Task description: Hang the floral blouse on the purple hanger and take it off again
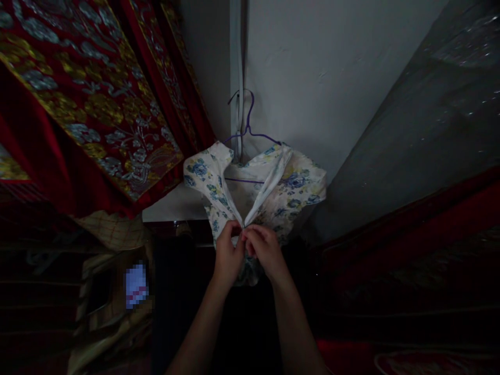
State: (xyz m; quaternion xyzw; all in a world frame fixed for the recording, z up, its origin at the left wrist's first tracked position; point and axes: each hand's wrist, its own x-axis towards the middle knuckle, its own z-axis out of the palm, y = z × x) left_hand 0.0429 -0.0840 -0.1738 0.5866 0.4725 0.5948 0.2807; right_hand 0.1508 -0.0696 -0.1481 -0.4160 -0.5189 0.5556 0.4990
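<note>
A white dress or blouse with blue and yellow flowers hangs on a purple wire hanger against the wall. Its front gapes in a V from the neck down to where both hands meet. My left hand pinches the left edge of the garment at the bottom of the V. Close beside it, my right hand is closed at the same spot, fingertips nearly touching the left ones. Whatever small fastener sits between the fingertips is too dark and small to make out. The lower part of the garment is partly behind my hands.
Red cloth embroidered in gold and silver hangs at the left. A pale pipe runs up the white wall. Clear plastic sheeting covers the right side. A wooden chair or stand is dimly visible lower left, with a blurred-out item on it.
</note>
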